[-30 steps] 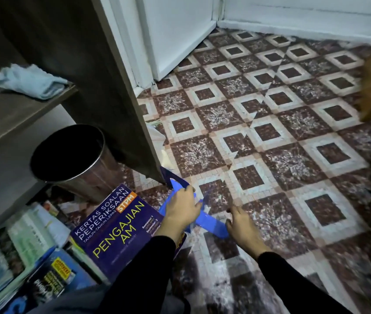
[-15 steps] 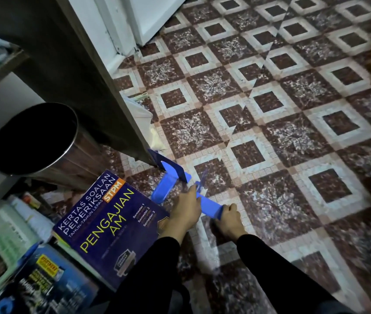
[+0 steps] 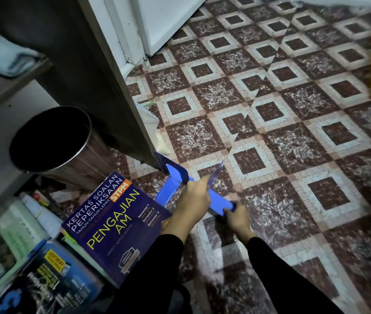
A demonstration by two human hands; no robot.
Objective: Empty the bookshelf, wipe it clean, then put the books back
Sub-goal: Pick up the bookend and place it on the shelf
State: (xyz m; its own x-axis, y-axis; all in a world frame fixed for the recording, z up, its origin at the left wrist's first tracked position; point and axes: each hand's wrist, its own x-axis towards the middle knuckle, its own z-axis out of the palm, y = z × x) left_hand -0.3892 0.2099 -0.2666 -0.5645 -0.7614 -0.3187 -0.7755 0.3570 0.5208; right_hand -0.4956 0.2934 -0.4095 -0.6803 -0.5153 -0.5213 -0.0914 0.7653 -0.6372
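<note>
Gripping a blue bookend [image 3: 219,203] low over the tiled floor [image 3: 293,141]: your left hand [image 3: 193,201] and right hand [image 3: 236,217] both close on it. Books [image 3: 116,225] stacked left, beside the bookshelf [image 3: 78,64].

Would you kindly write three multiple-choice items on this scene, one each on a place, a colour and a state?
1. Where does the cloth lie?
A. on the floor
B. on the shelf
C. in the bin

2. What colour are the bookends?
A. blue
B. red
C. white

3. What is the right hand doing?
A. resting flat on a book
B. hanging free
C. gripping a bookend

Answers:
1 B, the cloth sits on the shelf board above the bin.
2 A, both bookends show bright blue against the tiles.
3 C, its fingers close on the end of a bookend, while the left hand holds that bookend too.
</note>
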